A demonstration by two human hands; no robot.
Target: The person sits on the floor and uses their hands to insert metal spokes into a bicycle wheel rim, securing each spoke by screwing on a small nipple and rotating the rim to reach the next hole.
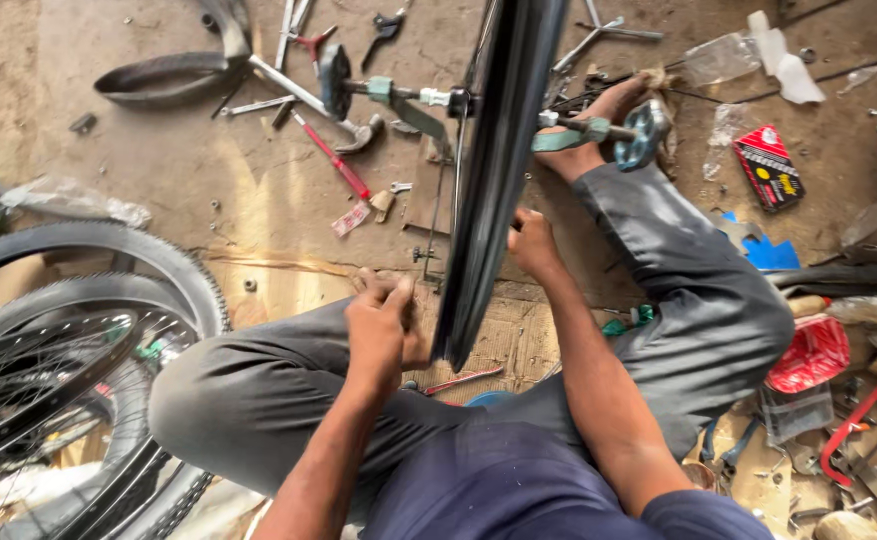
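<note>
Left hand (378,325) curled, grip unclear; right hand (533,243) closed against wheel (493,180), fingertips hidden.

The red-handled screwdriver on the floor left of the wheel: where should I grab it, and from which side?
Probably take the red-handled screwdriver by its red handle, coming from above. It lies flat on the floor with bare ground either side of the handle, while its thin upper end sits beside a hammer head.
</note>
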